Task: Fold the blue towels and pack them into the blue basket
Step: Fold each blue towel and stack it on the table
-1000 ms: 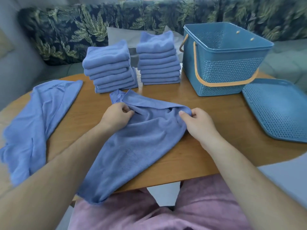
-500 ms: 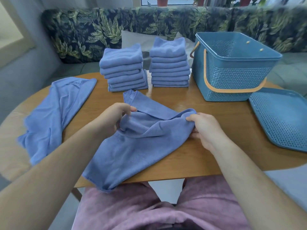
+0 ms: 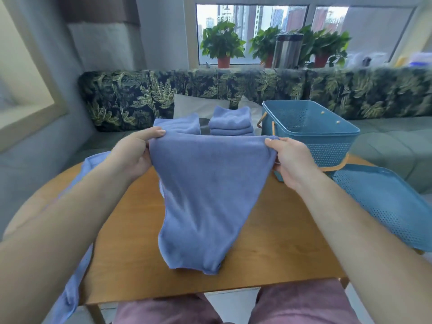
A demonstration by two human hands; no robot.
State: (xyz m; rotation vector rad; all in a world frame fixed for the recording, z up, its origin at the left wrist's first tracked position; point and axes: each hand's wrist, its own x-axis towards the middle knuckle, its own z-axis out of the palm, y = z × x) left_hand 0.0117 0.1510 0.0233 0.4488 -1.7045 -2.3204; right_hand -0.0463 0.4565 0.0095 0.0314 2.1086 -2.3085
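Note:
A blue towel (image 3: 205, 195) hangs in the air above the wooden table (image 3: 275, 242), its lower end touching the tabletop. My left hand (image 3: 133, 153) pinches its top left corner and my right hand (image 3: 289, 157) pinches its top right corner, stretching the top edge between them. Behind the towel stand two stacks of folded blue towels (image 3: 231, 121), partly hidden. The blue basket (image 3: 327, 136), with its orange handle down, stands at the back right and looks empty. Another unfolded blue towel (image 3: 77, 265) lies along the table's left side, mostly hidden by my left arm.
The basket's perforated blue lid (image 3: 392, 206) lies flat at the table's right edge. A leaf-patterned sofa (image 3: 140, 97) with a grey cushion runs behind the table. Potted plants (image 3: 222, 43) stand on the window sill. My knees in pink trousers sit under the front edge.
Both hands have lifted the towel off the table and pulled its top edge taut. The camera has tilted upward, so the window is in view.

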